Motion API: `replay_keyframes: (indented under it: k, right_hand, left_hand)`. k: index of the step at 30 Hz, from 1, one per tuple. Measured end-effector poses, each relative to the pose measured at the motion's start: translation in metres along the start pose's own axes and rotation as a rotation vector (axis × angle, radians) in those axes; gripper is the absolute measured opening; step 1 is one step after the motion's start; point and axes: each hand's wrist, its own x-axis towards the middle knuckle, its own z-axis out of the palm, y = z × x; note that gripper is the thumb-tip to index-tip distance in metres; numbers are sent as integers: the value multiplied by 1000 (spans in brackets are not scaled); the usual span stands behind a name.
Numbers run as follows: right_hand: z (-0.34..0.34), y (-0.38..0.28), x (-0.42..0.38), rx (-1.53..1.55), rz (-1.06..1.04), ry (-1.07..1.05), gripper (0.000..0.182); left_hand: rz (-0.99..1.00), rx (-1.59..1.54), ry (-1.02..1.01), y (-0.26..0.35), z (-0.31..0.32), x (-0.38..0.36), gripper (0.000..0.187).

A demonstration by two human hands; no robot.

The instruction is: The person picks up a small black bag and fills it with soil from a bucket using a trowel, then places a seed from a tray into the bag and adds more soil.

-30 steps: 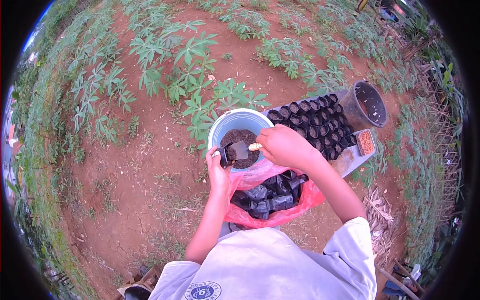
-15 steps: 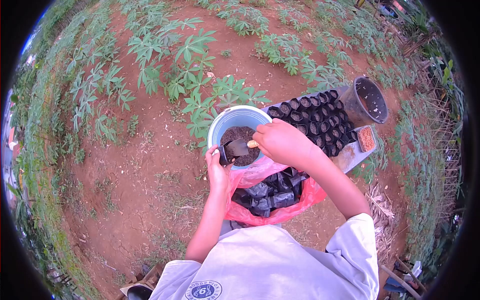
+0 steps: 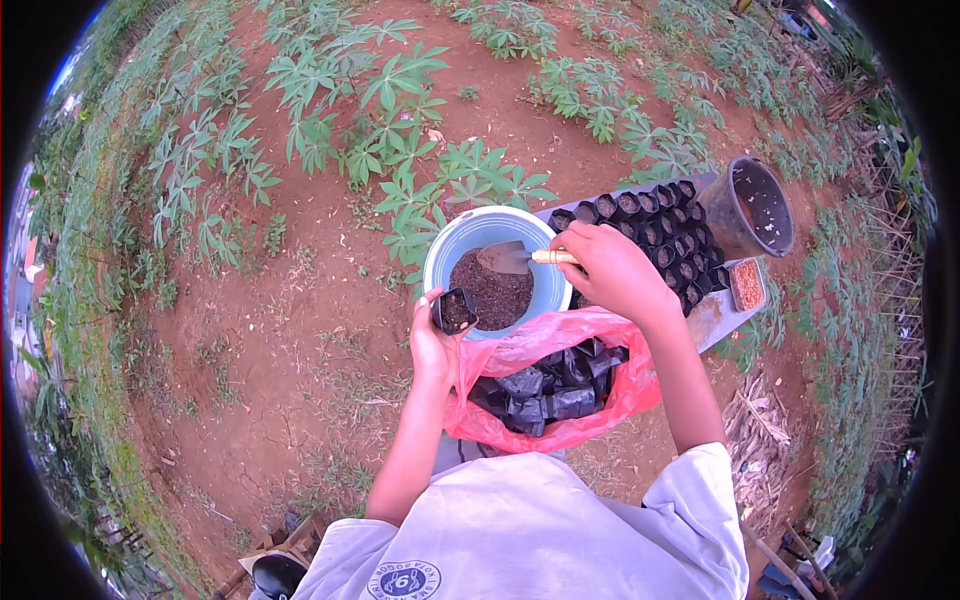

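Observation:
My left hand [image 3: 430, 338] is closed around a small black plastic seedling bag [image 3: 455, 311] with dark soil inside, held at the near left rim of a blue bucket [image 3: 436, 262]. In my right hand [image 3: 615, 268] is a hand trowel [image 3: 508, 258], gripped by its pale handle. Its blade is over the dark soil [image 3: 493, 292] in the bucket. Just below the bucket, a pink plastic bag [image 3: 637, 395] gapes around a heap of folded black seedling bags [image 3: 545, 390].
Rows of soil-filled black bags [image 3: 665, 225] stand on a grey board [image 3: 707, 325] to the right. A dark bucket [image 3: 735, 220] and a small tub of orange-brown grains [image 3: 747, 285] are at its far end. Leafy plants [image 3: 400, 150] grow in the reddish ground beyond.
The trowel has lifted away from the small bag and moved up and right over the bucket's soil. The small bag has turned its soil-filled mouth into view.

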Motion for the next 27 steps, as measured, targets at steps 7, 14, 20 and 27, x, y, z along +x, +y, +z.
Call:
replay_keyframes:
  k: [7,14,20,27]
  right_hand:
    - [89,49,7,94,108,-49,14]
    - [146,64,18,60,96,-127,13]
    - [161,69,31,-18,139,-235,17]
    - [170,74,40,16,181,-325,23]
  left_hand:
    - [10,22,33,3,-7,2,38]
    - [36,66,56,12,-4,-3,35]
    - [31,47,55,11,-5,-2,34]
    - [36,30,68,13,-7,-2,34]
